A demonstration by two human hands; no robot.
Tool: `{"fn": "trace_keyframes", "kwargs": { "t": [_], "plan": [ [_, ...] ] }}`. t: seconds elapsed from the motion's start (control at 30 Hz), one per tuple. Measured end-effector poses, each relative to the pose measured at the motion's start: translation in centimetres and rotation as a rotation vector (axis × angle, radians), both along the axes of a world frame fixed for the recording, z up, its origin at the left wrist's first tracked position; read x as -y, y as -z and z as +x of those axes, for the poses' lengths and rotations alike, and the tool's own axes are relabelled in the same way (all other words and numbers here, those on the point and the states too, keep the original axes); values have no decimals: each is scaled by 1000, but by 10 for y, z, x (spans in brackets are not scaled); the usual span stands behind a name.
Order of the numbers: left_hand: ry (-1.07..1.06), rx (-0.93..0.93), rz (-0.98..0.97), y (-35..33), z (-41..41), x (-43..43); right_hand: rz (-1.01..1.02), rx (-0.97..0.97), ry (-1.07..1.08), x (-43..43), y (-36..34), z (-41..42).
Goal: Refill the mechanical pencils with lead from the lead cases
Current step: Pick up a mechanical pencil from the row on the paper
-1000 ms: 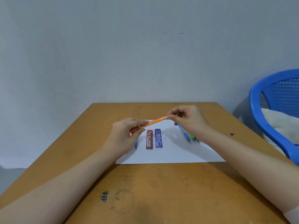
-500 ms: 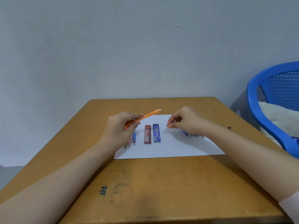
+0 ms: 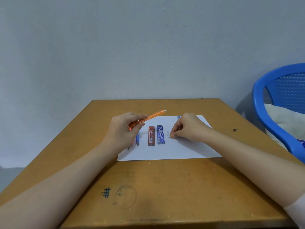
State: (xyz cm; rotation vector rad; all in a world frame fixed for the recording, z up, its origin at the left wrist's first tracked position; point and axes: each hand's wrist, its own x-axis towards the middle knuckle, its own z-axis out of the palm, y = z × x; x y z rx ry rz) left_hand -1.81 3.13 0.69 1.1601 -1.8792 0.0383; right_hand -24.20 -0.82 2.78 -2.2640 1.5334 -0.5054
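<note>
so the right hand (image 3: 189, 128) is off the orange mechanical pencil (image 3: 148, 119) and down on the sheet (image 3: 165, 151) now

The left hand (image 3: 122, 129) has its fingers gripping that pencil, tilted, white end up. The right one dropped just beside the blue lead case (image 3: 160, 134) ("0.5 PENCIL LEAD"), fingers pinched, can't tell on what. The red lead case (image 3: 151, 136) says "2B". The sheet's near edge sits well back from the front edge of the counter (image 3: 165, 187).

Plain home-like room: scuffed wooden desk (image 3: 165, 187), blue plastic chair (image 3: 258, 100).
</note>
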Motion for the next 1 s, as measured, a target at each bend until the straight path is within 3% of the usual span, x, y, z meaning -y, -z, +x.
{"fn": "trace_keyframes", "kwargs": {
  "t": [0.13, 0.33, 0.6, 0.8, 1.0],
  "plan": [
    [26, -30, -2, 1, 0, -1, -38, 110, 5, 1, -3, -1],
    [77, -120, 54, -1, -8, -10, -36, 732, -38, -14, -8, 10],
    [140, -215, 73, -6, -22, -27, 67, 1056, -83, -33, -11, 23],
    [174, -332, 78, -8, -37, -38, 117, 1220, -107, -42, -13, 28],
    [167, -340, 36, -7, -39, -40, 50, 1194, -147, -43, -13, 28]
  ]
}}
